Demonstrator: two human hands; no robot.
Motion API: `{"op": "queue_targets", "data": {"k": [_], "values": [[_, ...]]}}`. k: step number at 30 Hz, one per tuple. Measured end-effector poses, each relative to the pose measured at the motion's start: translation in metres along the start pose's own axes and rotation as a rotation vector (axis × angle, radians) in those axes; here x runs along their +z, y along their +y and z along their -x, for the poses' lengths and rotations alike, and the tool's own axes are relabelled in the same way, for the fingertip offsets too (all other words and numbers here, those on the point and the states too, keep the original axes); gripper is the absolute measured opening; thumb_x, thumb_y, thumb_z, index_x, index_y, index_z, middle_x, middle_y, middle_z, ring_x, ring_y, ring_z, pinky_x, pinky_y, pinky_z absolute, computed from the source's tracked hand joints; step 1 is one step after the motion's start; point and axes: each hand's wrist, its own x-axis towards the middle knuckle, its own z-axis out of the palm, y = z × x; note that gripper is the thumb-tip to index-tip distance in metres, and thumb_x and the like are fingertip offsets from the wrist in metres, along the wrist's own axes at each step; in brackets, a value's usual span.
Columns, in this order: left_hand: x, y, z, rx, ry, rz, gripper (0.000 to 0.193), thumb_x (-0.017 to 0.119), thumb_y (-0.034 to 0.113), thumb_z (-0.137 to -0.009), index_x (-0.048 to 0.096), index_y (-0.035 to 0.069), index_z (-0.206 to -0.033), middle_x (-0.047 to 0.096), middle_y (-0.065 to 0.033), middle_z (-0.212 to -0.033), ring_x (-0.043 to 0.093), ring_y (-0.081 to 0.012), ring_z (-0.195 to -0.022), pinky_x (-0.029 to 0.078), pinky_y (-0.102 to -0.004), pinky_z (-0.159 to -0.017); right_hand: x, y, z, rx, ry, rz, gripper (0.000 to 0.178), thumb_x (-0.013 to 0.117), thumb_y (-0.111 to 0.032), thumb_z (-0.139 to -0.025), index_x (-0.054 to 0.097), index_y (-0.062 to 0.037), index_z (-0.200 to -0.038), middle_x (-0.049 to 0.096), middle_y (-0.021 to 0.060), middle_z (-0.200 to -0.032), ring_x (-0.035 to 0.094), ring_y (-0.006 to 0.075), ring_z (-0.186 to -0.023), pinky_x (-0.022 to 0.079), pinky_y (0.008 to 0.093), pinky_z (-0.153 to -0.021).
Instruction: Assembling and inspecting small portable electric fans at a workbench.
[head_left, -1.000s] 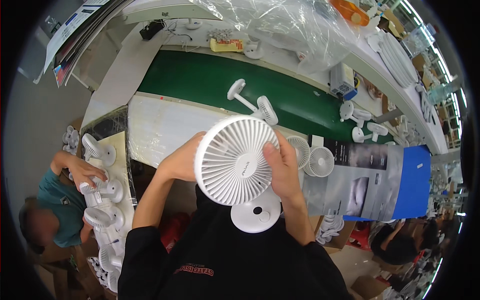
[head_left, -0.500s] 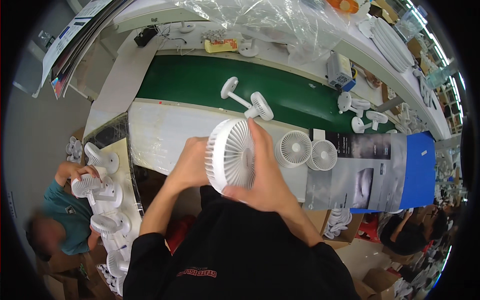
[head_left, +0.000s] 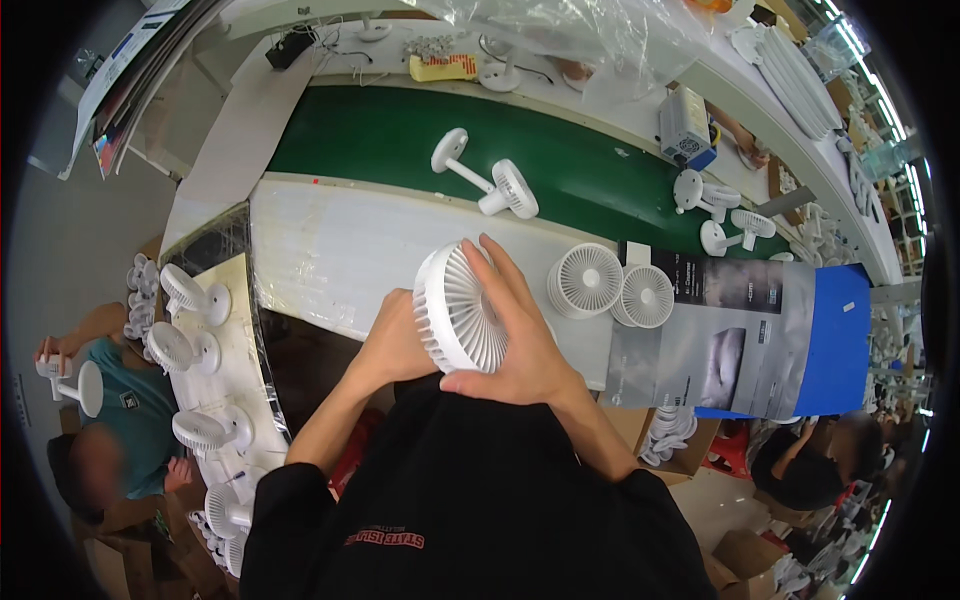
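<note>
Between my hands a round white fan head (head_left: 455, 310) is tilted, its slatted grille turned toward the right. My right hand (head_left: 525, 350) grips it from the right, thumb at the lower front rim and fingers along the upper rim. My left hand (head_left: 393, 345) is closed at its left side, with the fingers hidden behind the fan. On the bench to the right lie two more white fan heads, a larger one (head_left: 585, 281) and a smaller one (head_left: 646, 297), both grille up. Ahead, a white fan with a stem and base (head_left: 485, 172) lies on the green belt.
More white fans (head_left: 715, 195) lie at the belt's right. A grey printed sheet (head_left: 700, 350) and a blue board (head_left: 838, 340) cover the bench's right end. A co-worker in a green shirt (head_left: 125, 425) lifts a fan at left, beside several standing fans (head_left: 172, 345). A shelf (head_left: 850, 200) overhangs the back.
The held fan head has turned slightly and sits a little lower, still in both hands. At left, the co-worker has lifted a fan away from the side table.
</note>
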Motion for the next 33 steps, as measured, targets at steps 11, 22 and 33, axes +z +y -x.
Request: {"op": "queue_targets", "data": {"k": [11, 22, 33], "values": [[0.023, -0.027, 0.022, -0.086, -0.031, 0.149, 0.071, 0.083, 0.008, -0.059, 0.052, 0.0, -0.123, 0.064, -0.0144, -0.111, 0.063, -0.0232, -0.093, 0.053, -0.0337, -0.081, 0.012, -0.018, 0.018, 0.135, 0.007, 0.141, 0.117, 0.084, -0.05, -0.056, 0.03, -0.0037, -0.149, 0.02, 0.034, -0.149, 0.026, 0.0525, -0.135, 0.025, 0.0607, -0.109], [0.005, 0.003, 0.041, 0.21, 0.014, 0.192, 0.039, 0.078, 0.013, -0.06, 0.066, 0.001, -0.095, 0.069, -0.0128, -0.086, 0.063, -0.025, -0.065, 0.048, -0.0344, -0.059, 0.006, -0.056, 0.034, -0.235, 0.098, 0.213, 0.088, 0.082, -0.04, -0.056, 0.055, -0.0074, -0.133, 0.025, 0.0369, -0.143, 0.035, 0.0536, -0.126, 0.032, 0.0646, -0.098], [0.034, -0.034, 0.021, 0.005, 0.229, -0.086, 0.03, 0.074, 0.013, -0.064, 0.064, -0.002, -0.088, 0.066, -0.0153, -0.077, 0.061, -0.0275, -0.059, 0.047, -0.0366, -0.053, 0.026, 0.011, 0.011, 0.112, -0.007, -0.024, 0.102, 0.077, -0.048, -0.065, 0.032, -0.0078, -0.148, 0.018, 0.0331, -0.15, 0.021, 0.0495, -0.139, 0.022, 0.0613, -0.109]]}}
